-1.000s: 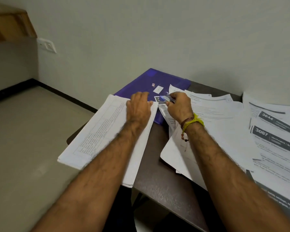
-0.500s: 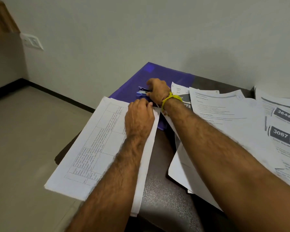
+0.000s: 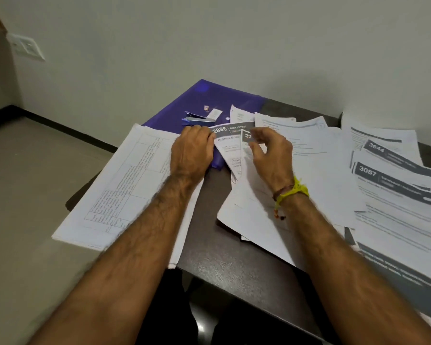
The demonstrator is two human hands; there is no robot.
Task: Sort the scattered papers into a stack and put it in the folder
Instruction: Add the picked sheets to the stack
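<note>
Dark counter (image 3: 234,265) is carrying everything, set against a pale wall. Loose printed papers (image 3: 334,170) are lying fanned and overlapping across its right half, some bearing grey header bars with numbers. Squared stack of papers (image 3: 125,195) is lying at the left, overhanging the counter's left edge. Purple folder (image 3: 209,100) is lying flat at the far corner by the wall, its near edge tucked under the stack and the loose sheets. Left hand (image 3: 192,153) is resting palm down on the stack's far right corner, fingers curled downward at the edge. Right hand (image 3: 271,155) is pinching the corner of a grey-headed sheet (image 3: 244,140) between thumb and fingers. Small blue stapler (image 3: 197,118) is sitting on the folder, just beyond the left hand.
</note>
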